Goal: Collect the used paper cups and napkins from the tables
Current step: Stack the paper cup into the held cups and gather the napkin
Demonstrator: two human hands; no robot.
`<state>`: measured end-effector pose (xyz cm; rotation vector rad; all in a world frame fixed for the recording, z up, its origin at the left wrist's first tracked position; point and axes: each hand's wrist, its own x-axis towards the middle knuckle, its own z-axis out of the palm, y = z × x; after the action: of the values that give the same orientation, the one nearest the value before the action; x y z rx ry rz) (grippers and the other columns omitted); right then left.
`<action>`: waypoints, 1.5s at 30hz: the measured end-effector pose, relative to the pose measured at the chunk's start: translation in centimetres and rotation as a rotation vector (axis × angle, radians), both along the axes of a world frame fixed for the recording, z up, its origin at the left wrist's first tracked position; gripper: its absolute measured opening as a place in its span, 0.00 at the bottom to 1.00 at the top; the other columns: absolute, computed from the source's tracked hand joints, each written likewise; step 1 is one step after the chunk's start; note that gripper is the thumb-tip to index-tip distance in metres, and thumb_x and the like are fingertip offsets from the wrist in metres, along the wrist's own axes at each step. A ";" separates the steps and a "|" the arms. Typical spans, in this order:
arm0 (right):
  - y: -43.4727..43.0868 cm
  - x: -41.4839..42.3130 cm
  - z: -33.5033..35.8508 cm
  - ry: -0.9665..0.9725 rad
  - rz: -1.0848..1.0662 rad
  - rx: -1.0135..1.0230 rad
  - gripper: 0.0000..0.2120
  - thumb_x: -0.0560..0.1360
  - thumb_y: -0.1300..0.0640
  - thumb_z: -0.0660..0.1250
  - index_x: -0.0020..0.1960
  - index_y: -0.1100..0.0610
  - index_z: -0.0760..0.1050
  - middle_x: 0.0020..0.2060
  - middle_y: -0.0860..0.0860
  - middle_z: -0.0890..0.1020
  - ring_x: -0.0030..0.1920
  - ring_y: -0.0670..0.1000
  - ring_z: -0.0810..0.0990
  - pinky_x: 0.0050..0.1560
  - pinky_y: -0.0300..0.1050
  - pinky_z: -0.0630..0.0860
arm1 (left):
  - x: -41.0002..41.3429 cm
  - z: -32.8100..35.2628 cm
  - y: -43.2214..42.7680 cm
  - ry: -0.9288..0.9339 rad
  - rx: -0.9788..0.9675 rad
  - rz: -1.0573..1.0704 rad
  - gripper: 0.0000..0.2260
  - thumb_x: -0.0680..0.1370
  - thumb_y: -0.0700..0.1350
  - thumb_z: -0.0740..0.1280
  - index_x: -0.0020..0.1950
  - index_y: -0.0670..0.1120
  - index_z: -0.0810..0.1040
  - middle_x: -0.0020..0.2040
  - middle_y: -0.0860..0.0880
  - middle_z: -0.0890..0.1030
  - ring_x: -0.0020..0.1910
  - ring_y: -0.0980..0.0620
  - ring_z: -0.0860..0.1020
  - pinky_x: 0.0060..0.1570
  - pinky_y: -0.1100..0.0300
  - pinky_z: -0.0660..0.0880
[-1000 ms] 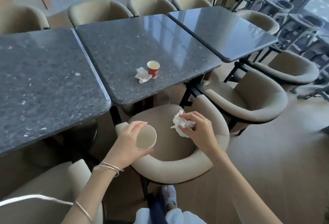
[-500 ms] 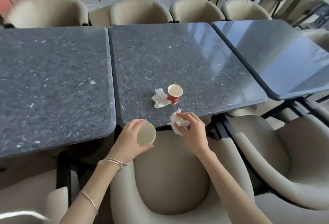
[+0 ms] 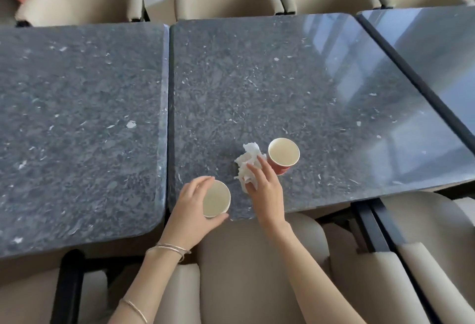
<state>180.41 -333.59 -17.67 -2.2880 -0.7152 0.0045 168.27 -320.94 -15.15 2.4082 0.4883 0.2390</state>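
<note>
1. Collected item: one paper cup [image 3: 216, 199], empty as far as its interior showed, was held off the near edge of the middle bench [image 3: 257, 79]. The left hand [image 3: 191, 208] gripped it, fingers curled round the rim and wall.

2. Item in hand: the crumpled napkin [image 3: 248, 163] lay on the bench, touching the red paper cup [image 3: 282, 156]. The right hand [image 3: 266, 186] lay over it, forefinger extended, with paper bunched under the other fingers. Whether this was one napkin or two could not be determined.

3. Outstanding: the red paper cup stood upright on the bench, untouched, just beside the right hand.

4. Surroundings: the left bench [image 3: 77, 118] and right bench [image 3: 437, 48] showed no cups or napkins. A beige chair [image 3: 257, 259] stood below the hands.

5. Assessment: collection was judged partly complete, with napkin and red cup remaining here.
</note>
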 end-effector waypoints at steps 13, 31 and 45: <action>2.5 1.8 -4.4 0.022 -0.036 -0.153 0.09 0.71 0.67 0.66 0.51 0.64 0.74 0.42 0.60 0.81 0.49 0.61 0.71 0.41 0.52 0.73 | -0.1 -0.2 2.3 -0.019 0.033 -0.025 0.33 0.64 0.48 0.78 0.66 0.44 0.71 0.64 0.50 0.71 0.63 0.52 0.67 0.64 0.67 0.57; -8.5 0.9 -1.9 -0.020 -0.079 -0.024 0.16 0.62 0.66 0.74 0.47 0.54 0.80 0.44 0.48 0.83 0.47 0.51 0.79 0.39 0.43 0.75 | 3.4 5.7 -0.4 -0.189 -0.005 -0.151 0.34 0.64 0.53 0.75 0.67 0.47 0.70 0.64 0.57 0.69 0.62 0.57 0.68 0.63 0.67 0.61; -14.1 8.6 3.2 -0.028 -0.209 0.000 0.15 0.64 0.65 0.75 0.48 0.54 0.81 0.43 0.50 0.83 0.48 0.52 0.79 0.38 0.47 0.76 | 13.9 9.5 -6.0 -0.236 0.007 -0.278 0.34 0.63 0.48 0.78 0.66 0.44 0.71 0.63 0.51 0.71 0.62 0.52 0.70 0.63 0.63 0.63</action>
<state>188.97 -347.71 -14.46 -2.3569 -0.4868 -0.1261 182.17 -326.94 -5.69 2.3812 0.0445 0.3954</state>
